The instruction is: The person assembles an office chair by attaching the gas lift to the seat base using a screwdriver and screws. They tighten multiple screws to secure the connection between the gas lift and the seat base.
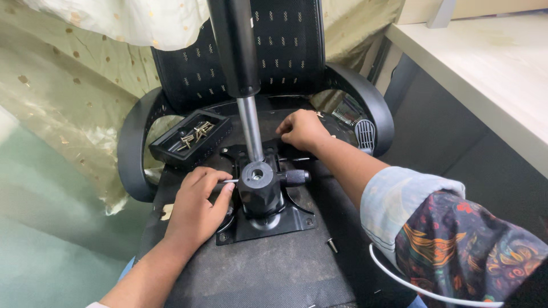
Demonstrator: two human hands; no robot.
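On the upturned chair (285,268), the plate (268,219) sits seated but I judge unfastened: my left hand (197,208) pinches its lever (229,181), right hand (302,130) curled beyond it, a screw (331,245) loose nearby.

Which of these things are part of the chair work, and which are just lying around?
In use: left hand holding a thin metal tool; right hand; black mechanism plate; gas cylinder; tray of screws.

Lying about: loose screw; desk; gold-dotted fabric.
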